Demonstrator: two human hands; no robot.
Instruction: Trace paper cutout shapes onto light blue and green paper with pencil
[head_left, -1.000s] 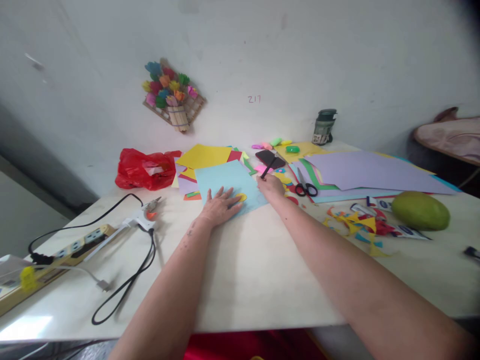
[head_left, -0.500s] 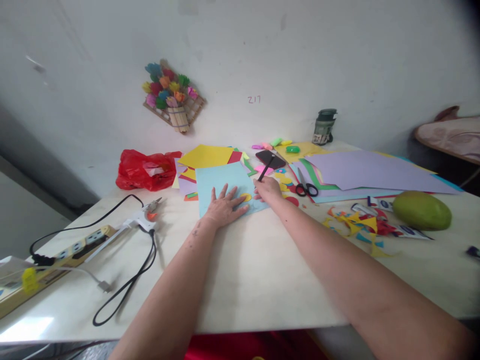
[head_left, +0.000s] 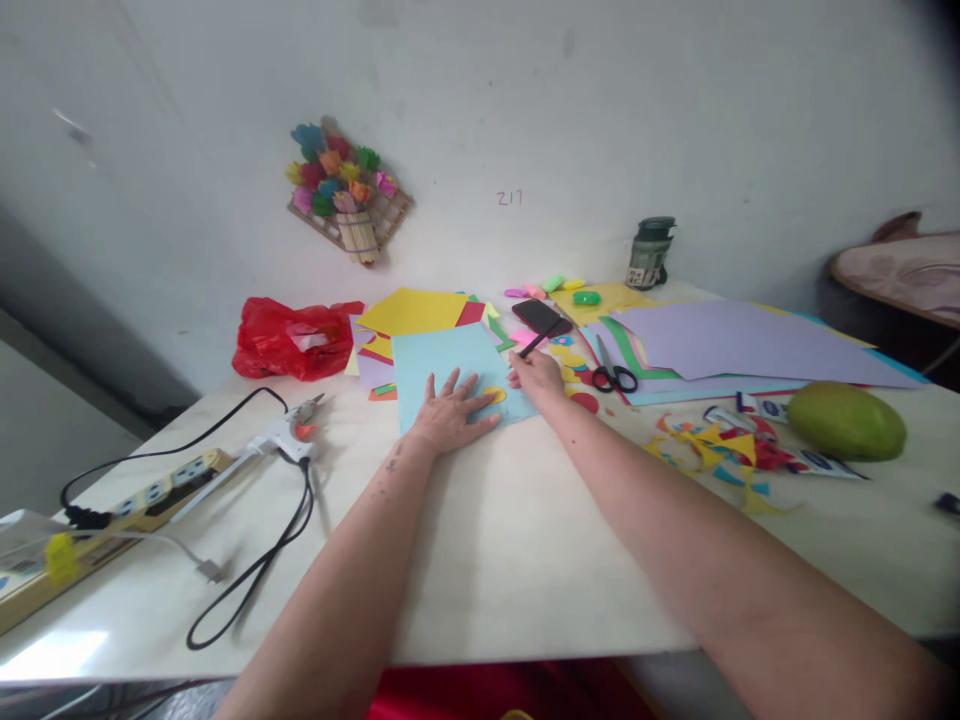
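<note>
Pale-blue paper (head_left: pixel 445 350) lay flat beneath splayed left hand (head_left: pixel 448 415); right hand (head_left: pixel 538 377) pinched black pen (head_left: pixel 541 337) at paper's right edge.

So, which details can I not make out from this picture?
In the head view:
Black pen: whether its tip touches the blue sheet; too small beside the right hand.
Sheet under the left hand: hidden by it.
Dark object: blurred, cut off by the right edge.
Front tube: lettering too small.
</note>
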